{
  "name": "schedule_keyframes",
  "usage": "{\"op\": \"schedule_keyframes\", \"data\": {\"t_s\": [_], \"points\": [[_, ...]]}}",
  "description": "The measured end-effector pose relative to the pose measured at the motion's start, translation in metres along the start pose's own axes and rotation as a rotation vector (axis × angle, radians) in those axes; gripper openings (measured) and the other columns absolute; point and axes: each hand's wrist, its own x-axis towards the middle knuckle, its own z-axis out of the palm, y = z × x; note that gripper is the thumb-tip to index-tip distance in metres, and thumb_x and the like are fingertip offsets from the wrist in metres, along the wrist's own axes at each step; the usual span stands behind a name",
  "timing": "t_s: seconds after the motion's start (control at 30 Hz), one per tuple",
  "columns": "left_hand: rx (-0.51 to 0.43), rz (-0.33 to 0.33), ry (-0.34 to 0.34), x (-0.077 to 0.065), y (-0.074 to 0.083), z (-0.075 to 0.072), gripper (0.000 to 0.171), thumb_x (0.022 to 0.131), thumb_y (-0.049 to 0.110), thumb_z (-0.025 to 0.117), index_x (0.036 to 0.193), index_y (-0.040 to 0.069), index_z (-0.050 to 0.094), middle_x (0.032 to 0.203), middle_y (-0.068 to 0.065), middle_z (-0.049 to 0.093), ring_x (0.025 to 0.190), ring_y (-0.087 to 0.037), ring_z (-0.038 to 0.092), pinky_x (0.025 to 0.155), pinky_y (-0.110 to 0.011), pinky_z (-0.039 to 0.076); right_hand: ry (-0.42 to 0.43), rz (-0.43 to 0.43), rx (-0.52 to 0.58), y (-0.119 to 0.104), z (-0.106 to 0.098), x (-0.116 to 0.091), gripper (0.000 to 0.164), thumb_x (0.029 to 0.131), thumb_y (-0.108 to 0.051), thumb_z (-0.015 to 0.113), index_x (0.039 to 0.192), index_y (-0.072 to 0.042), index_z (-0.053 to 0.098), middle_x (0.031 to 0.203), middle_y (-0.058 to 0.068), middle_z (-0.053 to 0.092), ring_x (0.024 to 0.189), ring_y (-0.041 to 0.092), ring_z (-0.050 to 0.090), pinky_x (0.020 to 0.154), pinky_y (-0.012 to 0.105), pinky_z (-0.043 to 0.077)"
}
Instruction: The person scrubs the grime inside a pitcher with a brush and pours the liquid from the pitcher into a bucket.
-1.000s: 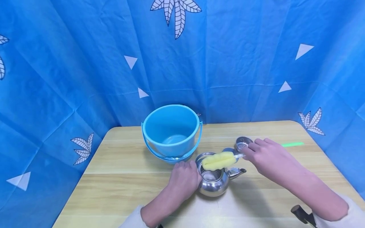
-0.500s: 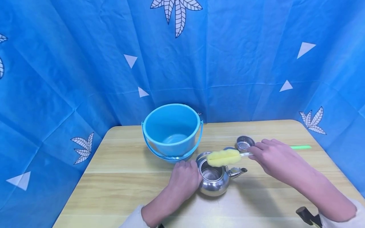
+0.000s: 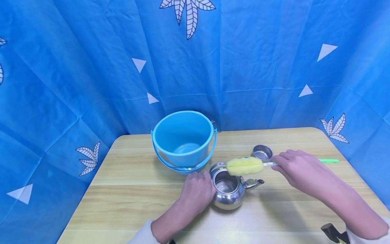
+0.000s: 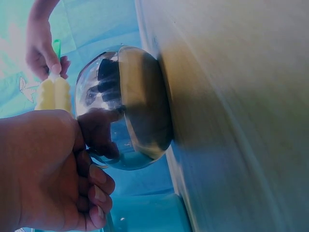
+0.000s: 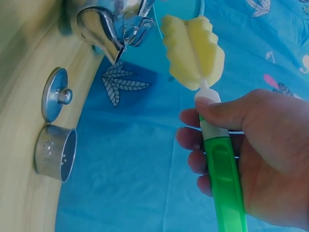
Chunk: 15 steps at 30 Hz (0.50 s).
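A steel kettle (image 3: 228, 200) stands upright around the middle of the bench (image 3: 131, 196), lid off and mouth open, its spout (image 3: 251, 184) pointing towards the bench's right edge. The left hand (image 3: 196, 193) is at the kettle's left side, fingers curled tight, seemingly round its handle (image 3: 217, 166); the grip itself is partly hidden.

The right hand (image 3: 295, 169), on the right half of the bench, grips a sponge brush (image 3: 245, 166) by its green and white grip, thumb along the white collar. The brush is raised off the bench, its yellow sponge head above the far right of the kettle's rim in the head view, its green end towards the bench's right edge.

Beyond the brush, nearer the far edge, a perforated steel strainer (image 5: 50, 152) sits upright, with the kettle lid (image 5: 51, 99) lying knob up just beside it. Left of centre, near the far edge, stands a blue bucket (image 3: 186, 161), its bail (image 3: 189, 169) hanging down on the near side. Blue patterned cloth (image 3: 259, 61) hangs behind the far edge
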Motion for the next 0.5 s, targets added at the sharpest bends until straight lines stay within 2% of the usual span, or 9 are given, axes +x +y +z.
{"op": "schedule_keyframes", "data": {"t_s": [0.17,0.5], "points": [[0.005,-0.007,0.005,0.000,0.000,0.000,0.029,0.093,0.034,0.058,0.070,0.017,0.054,0.060,0.005,0.044,0.051,-0.012,0.035,0.052,-0.026,0.018,-0.012,0.037,0.026,0.004,0.002,-0.005,0.020,0.084,-0.015,0.081,0.103,-0.011,0.075,0.082,-0.006,0.071,0.072,0.015,0.066,0.069,0.040,0.059],[0.062,0.043,0.024,0.001,0.000,0.000,0.021,0.084,0.018,0.055,0.063,0.017,0.054,0.063,0.004,0.045,0.050,-0.013,0.035,0.051,-0.027,0.017,0.007,0.072,0.042,0.015,0.004,-0.015,0.019,0.081,-0.012,0.083,0.099,-0.013,0.076,0.084,-0.004,0.072,0.073,0.018,0.068,0.066,0.041,0.058]]}}
